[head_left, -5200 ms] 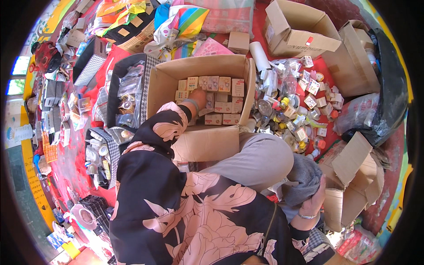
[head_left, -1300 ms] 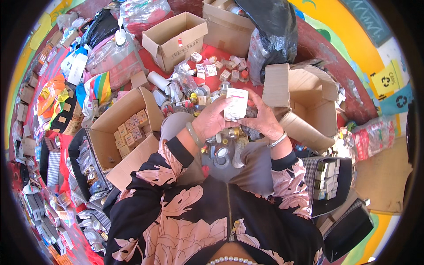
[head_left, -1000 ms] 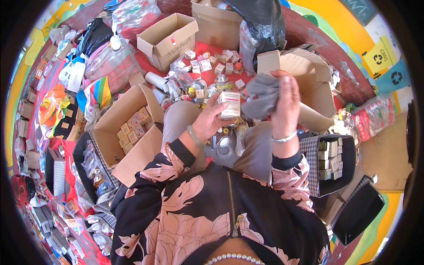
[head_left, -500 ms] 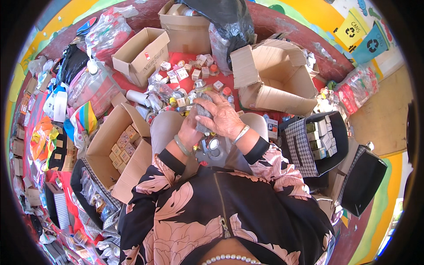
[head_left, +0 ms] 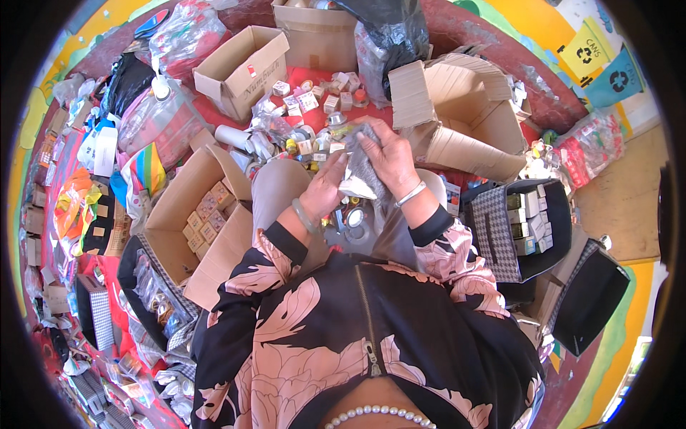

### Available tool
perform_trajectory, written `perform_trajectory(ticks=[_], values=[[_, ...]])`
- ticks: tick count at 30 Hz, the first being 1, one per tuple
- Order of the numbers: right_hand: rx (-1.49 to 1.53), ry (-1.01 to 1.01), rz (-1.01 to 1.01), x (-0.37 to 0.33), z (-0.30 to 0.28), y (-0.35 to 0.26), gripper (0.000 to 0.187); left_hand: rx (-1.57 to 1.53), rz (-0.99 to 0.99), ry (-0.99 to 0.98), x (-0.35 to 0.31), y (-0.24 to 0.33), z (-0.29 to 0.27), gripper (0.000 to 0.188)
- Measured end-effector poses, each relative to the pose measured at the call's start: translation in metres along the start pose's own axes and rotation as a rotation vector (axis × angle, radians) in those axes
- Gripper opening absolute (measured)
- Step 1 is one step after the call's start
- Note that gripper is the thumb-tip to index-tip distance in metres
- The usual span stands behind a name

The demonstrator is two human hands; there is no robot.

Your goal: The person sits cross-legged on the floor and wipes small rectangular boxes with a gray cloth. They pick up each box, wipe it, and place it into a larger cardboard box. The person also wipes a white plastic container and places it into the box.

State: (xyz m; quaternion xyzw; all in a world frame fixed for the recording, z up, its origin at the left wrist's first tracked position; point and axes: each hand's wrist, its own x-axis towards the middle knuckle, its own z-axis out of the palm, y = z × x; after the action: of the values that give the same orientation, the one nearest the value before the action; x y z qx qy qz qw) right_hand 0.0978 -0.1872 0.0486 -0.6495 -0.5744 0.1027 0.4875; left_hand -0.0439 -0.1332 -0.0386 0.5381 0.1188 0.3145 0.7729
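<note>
Grey cloth [head_left: 363, 166] covered a small white box [head_left: 357, 189] that the person held above their lap. The right hand [head_left: 389, 154] lay closed over the top of the cloth, pressing it against the box; the left hand [head_left: 323, 189] was curled around the box from its other side, gripping it. Directly beneath the box, small round tins [head_left: 351, 217] rested in the lap between the knees. Left of the box stood an open cardboard carton [head_left: 187, 214] packed with little boxes in rows. Beyond the box, loose small packages [head_left: 307, 104] were scattered over a red sheet [head_left: 214, 114] on the floor, and to the right of it gaped a large empty carton [head_left: 464, 121].

As a judgement, the box could slip out of the cloth, since the fabric hid the grip and both hands met on one small thing. A fall would land it among the tins, knocking them off the lap into the scattered packages.
</note>
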Motion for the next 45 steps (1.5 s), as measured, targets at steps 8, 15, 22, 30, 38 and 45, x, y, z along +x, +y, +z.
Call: perform_trajectory(ticks=[8,15,22,30,38,45], values=[[0.397,0.333,0.357,0.008,-0.024,0.054,0.028,-0.677,-0.19,-0.078,0.006,0.01,0.004,0.049],[0.706,0.11,0.236,0.003,-0.041,0.0,0.041,-0.714,-0.141,-0.078,0.012,0.003,-0.004,0.047],[0.037,-0.031,-0.007,-0.016,0.017,-0.011,0.038,-0.207,-0.064,0.079,0.004,0.011,0.005,0.044],[1.339,0.207,0.784,-0.004,-0.003,0.046,0.044,-0.77,-0.227,-0.003,0.006,0.012,0.005,0.043],[0.817,0.116,0.237,-0.025,0.01,0.022,0.047,-0.806,-0.209,-0.068,0.008,0.028,0.018,0.052],[0.89,0.215,0.415,-0.013,0.028,0.027,0.031,-0.675,-0.231,0.019,0.007,0.006,0.003,0.04]])
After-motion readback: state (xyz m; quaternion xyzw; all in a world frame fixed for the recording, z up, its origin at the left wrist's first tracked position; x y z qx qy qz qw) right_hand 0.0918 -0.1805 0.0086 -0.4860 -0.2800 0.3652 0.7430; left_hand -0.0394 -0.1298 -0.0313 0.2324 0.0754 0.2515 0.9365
